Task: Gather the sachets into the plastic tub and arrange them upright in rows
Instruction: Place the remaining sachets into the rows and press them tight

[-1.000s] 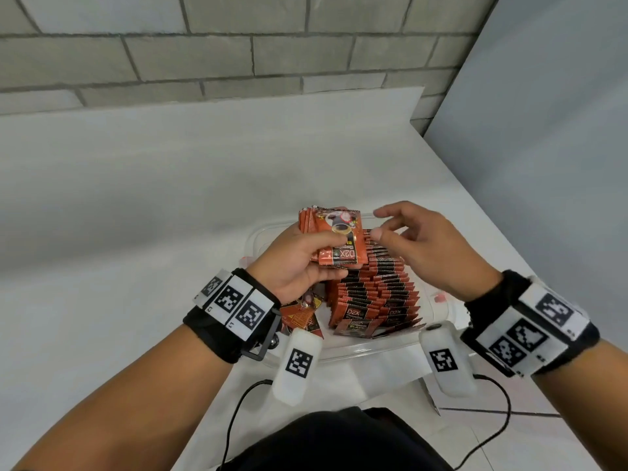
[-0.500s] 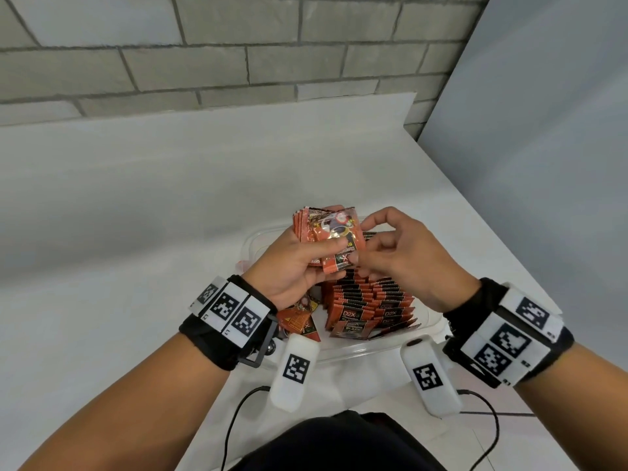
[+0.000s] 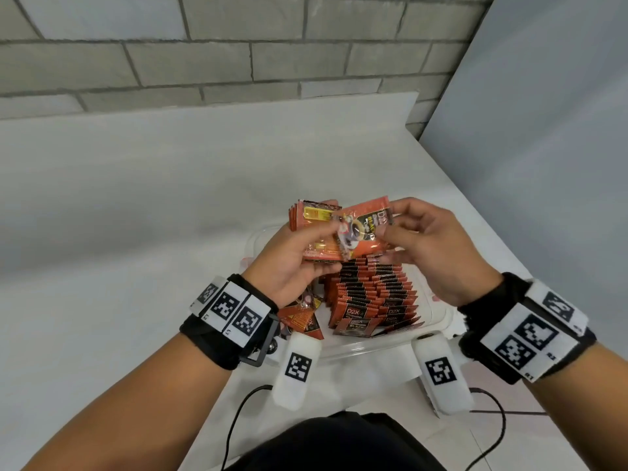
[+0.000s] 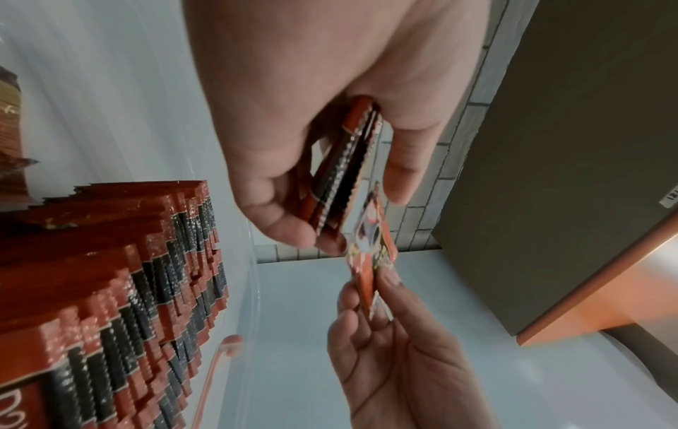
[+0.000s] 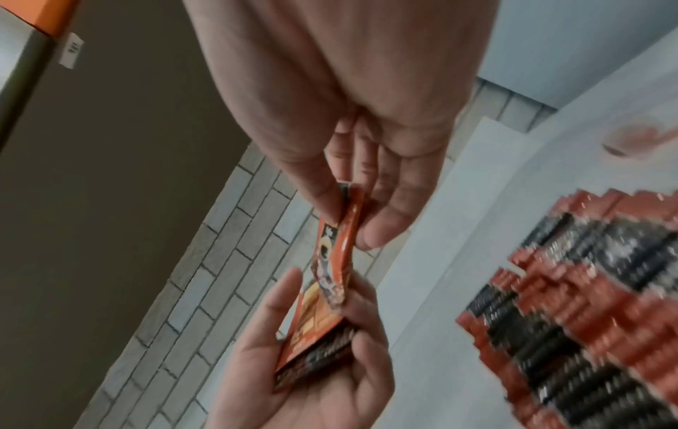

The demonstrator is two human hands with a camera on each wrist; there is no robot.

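My left hand grips a small stack of orange sachets above the clear plastic tub. My right hand pinches one orange sachet by its end, tilted across the front of the stack. In the left wrist view the stack sits between thumb and fingers, and the single sachet hangs from the right hand's fingertips. The right wrist view shows the same sachet pinched. Inside the tub, rows of upright sachets fill the right part; a few loose sachets lie at the left.
The tub stands near the front right corner of a white table. A brick wall runs behind it and a grey panel stands to the right. Cables hang below the table's front edge.
My right hand closed onto the front sachet of the stack and pulled it sideways, tilting it. Both hands rose slightly above the tub.
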